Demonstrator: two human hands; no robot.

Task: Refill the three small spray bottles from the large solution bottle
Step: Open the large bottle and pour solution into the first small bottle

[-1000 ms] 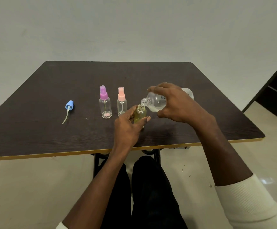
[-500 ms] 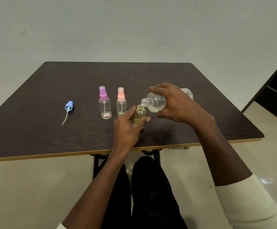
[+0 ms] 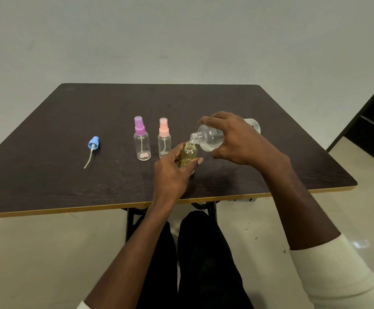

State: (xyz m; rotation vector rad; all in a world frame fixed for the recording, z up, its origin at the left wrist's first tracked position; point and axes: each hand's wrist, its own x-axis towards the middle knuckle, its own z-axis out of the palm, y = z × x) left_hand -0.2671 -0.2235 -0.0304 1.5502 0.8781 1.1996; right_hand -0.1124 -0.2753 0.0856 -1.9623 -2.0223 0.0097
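Now large bottle [image 3: 210, 139] lies tipped, mouth leftward.

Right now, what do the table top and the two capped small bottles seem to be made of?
Table top: dark wood-grain laminate over board, probably; matte, with a lighter edge band along the front.
Purple-capped bottle and pink-capped bottle: clear, glossy plastic, likely; the dip tubes show through the walls. Caps: opaque coloured plastic.

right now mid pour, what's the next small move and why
Probably hold the tilt a moment, then level the large bottle. Its mouth sits over the open small bottle gripped by the left hand; liquid shows inside, but the fill level is hard to read.
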